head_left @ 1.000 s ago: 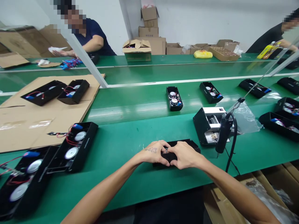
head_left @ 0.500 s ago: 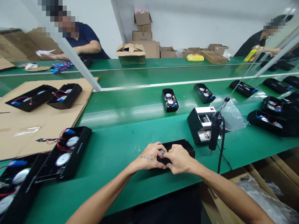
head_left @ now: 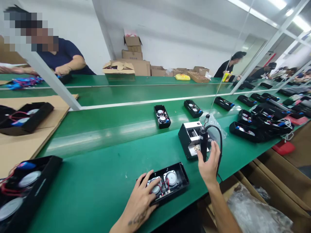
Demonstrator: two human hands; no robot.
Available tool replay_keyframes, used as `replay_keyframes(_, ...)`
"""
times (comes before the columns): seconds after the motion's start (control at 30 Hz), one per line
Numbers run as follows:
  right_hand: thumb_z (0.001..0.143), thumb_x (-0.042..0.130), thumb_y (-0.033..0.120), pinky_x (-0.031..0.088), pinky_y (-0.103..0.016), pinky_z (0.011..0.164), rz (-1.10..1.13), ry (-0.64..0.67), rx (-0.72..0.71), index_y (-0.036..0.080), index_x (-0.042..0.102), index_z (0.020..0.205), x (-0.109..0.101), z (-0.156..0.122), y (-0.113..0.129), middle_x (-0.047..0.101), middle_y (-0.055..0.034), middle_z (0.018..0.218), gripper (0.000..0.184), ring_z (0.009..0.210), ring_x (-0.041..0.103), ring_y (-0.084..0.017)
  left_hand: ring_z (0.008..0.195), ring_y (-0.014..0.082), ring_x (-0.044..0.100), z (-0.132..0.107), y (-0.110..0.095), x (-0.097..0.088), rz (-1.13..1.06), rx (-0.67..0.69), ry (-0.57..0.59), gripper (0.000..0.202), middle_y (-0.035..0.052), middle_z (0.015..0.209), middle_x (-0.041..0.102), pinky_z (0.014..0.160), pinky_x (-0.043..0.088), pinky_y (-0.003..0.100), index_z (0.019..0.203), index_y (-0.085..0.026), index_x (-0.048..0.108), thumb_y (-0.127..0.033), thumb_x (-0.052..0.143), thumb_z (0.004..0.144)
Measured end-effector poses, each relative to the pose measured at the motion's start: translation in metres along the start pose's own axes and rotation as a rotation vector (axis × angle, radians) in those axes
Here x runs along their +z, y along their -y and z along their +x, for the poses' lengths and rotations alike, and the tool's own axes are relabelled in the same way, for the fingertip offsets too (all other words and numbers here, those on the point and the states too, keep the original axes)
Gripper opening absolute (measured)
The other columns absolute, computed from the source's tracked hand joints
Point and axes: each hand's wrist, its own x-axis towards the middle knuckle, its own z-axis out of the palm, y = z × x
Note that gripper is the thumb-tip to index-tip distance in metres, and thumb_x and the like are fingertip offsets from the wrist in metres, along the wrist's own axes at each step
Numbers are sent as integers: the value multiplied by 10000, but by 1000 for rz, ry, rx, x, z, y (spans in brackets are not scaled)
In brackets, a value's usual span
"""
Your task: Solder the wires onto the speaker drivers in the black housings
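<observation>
My left hand [head_left: 139,204] grips the near corner of an open black speaker housing [head_left: 178,181] lying on the green bench, with its fingers spread over the inside. Two round speaker drivers [head_left: 171,178] sit in the housing with red and black wires between them. My right hand [head_left: 209,163] has risen to a black electric screwdriver [head_left: 203,142] hanging on a cord, and its fingers and thumb curl around the tool's lower part. The screwdriver's tip is hidden behind my fingers.
A black-and-white open unit [head_left: 190,139] stands just behind the screwdriver. Several black speaker housings [head_left: 161,116] line the bench, and a cardboard sheet [head_left: 31,152] lies at left. A co-worker [head_left: 63,55] works at the far bench. A cardboard box [head_left: 243,200] sits below the near edge.
My hands have parted from their position together over the housing. The right hand has moved up to the screwdriver, the housing now shows its speakers, and the view has turned to the right.
</observation>
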Motion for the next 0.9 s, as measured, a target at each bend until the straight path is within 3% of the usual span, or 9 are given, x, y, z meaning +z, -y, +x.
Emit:
replay_keyframes(0.07,958,699,560,461,-652,1176,52,78,134,132,592,1457,3,16,-18,602,-277,1523,667,1442,555,-441,1516,421,497,-1,1,1,19,14,-23,306,11,1451,729,1238,399,624,832,-288,803,-558,935,777)
replay_keyframes(0.17,815,839,585,574,-564,1007,177,118,252,174,711,1177,2,28,-36,796,-152,1092,562,1030,738,-356,1501,404,513,0,2,1,48,33,-56,324,12,1431,738,1277,365,603,804,-289,795,-578,938,764)
replay_keyframes(0.27,832,809,570,606,-440,769,285,60,275,188,667,1134,-2,23,-48,713,-7,749,507,689,683,-244,1518,414,490,-1,0,0,92,43,-84,334,15,1431,735,1371,129,660,773,-283,773,-574,937,761)
replay_keyframes(0.37,887,753,538,503,-335,542,439,75,296,210,626,1064,-6,19,-55,550,93,569,394,460,535,-168,1537,425,468,0,-2,-1,110,47,-95,330,2,1425,737,1362,-78,697,755,-291,759,-573,930,767)
replay_keyframes(0.47,893,766,513,477,-316,546,537,21,301,231,588,1053,-11,31,-51,529,114,579,370,453,519,-145,1529,400,482,4,-3,-2,101,45,-109,342,-14,1400,751,1380,-89,635,773,-300,762,-587,946,742)
replay_keyframes(0.6,917,762,485,545,-369,686,632,-76,217,239,535,1252,-12,62,-27,595,118,605,473,509,570,-158,1506,402,504,17,-6,4,101,43,-112,332,-10,1372,761,1384,-39,643,774,-292,762,-560,955,740)
replay_keyframes(0.73,887,769,477,548,-371,655,608,13,201,233,558,1151,0,80,-9,581,115,577,416,483,562,-161,1503,417,505,29,-12,8,89,19,-81,285,-1,1366,762,1372,75,691,790,-298,786,-527,952,752)
replay_keyframes(0.9,786,874,422,538,-349,595,541,173,249,215,664,986,9,67,-14,647,54,641,356,537,595,-172,1499,411,518,31,-14,9,50,7,-87,298,-18,1367,767,1362,196,641,787,-292,779,-528,958,752)
